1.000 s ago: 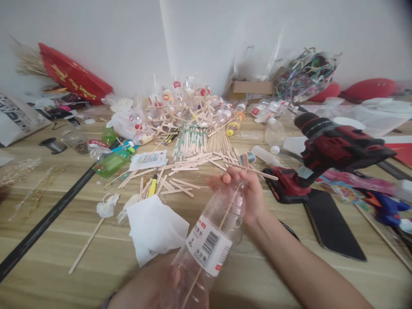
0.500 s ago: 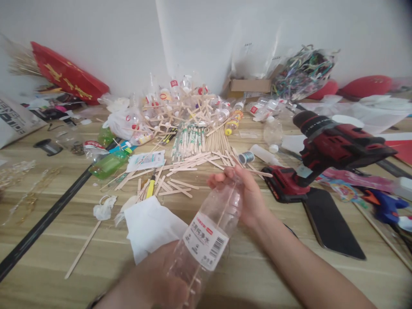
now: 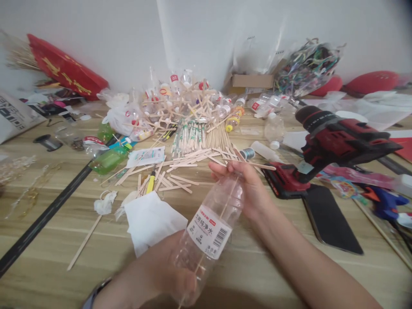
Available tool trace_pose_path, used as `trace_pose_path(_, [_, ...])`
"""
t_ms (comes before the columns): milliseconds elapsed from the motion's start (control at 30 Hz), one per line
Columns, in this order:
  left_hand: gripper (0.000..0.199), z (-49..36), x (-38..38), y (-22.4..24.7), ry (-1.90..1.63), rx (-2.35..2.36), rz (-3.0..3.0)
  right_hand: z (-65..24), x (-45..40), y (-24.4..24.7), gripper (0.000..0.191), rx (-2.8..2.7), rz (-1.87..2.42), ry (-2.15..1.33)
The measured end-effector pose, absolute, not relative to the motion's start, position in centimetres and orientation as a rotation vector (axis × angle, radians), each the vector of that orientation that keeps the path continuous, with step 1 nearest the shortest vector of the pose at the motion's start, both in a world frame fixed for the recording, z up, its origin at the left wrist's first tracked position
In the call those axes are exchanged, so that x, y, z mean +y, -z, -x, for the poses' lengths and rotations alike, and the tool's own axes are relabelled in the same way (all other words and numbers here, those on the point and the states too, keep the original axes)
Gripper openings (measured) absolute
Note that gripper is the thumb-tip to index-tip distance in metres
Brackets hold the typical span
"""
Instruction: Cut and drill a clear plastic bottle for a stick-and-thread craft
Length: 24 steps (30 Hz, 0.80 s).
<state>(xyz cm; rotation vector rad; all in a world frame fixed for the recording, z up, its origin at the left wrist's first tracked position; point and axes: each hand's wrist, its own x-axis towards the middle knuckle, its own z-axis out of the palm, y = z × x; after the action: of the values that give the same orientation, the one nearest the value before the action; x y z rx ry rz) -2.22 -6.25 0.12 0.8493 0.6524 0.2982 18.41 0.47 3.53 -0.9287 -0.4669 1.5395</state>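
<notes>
A clear plastic water bottle [image 3: 222, 195] with a white label [image 3: 209, 231] is tilted in front of me, its neck end pointing away. My left hand [image 3: 175, 272] is wrapped around its lower end near the bottom of the view. At the neck end, my right hand [image 3: 252, 191] is closed about the bottle, with the neck itself hidden behind the fingers. A thin bamboo skewer [image 3: 199, 259] runs lengthwise along the bottle, its near tip showing below the base. Near my right fingertips, a flat wooden stick [image 3: 262, 166] points right toward the drill's battery.
A red cordless drill [image 3: 337, 141] stands at the right beside a black phone [image 3: 331, 221]. Craft sticks [image 3: 180, 184], a yellow cutter [image 3: 150, 183] and white paper [image 3: 152, 223] lie ahead. Farther back are piled bottles [image 3: 174, 88] and a cardboard box [image 3: 252, 80]. A glue gun [image 3: 388, 204] lies far right.
The bottle and both hands have shifted slightly to the right in view. The skewer's near tip now shows below the base. Both hands keep their hold.
</notes>
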Motion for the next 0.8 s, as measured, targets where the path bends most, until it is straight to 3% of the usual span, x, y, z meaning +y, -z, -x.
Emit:
trace_pose_path(133, [0.066, 3.5, -5.0, -0.5, -0.215, 0.571, -0.834, -18.3, 0.5, -3.3, 0.021, -0.522, 0.905, -1.504])
trace_pose_path(300, [0.069, 3.0, -3.2, -0.8, -0.419, 0.607, -0.909, -18.2, 0.7, -2.8, 0.019, -0.568, 0.91, -1.511])
trace_pose_path(400, [0.076, 1.0, -2.5, -1.0, -0.307, 0.525, -0.941, -18.0, 0.6, -2.6, 0.018, -0.567, 0.934, -1.499])
trace_pose_path(600, [0.047, -1.1, -2.1, -1.7, -0.392, 0.678, -1.186, -18.2, 0.8, -2.2, 0.02, -0.566, 0.972, -1.415])
trace_pose_path(800, [0.055, -0.4, -3.0, -1.2, -0.428, 0.699, -1.133, -17.9, 0.8, -2.3, 0.031, -0.579, 0.96, -1.545])
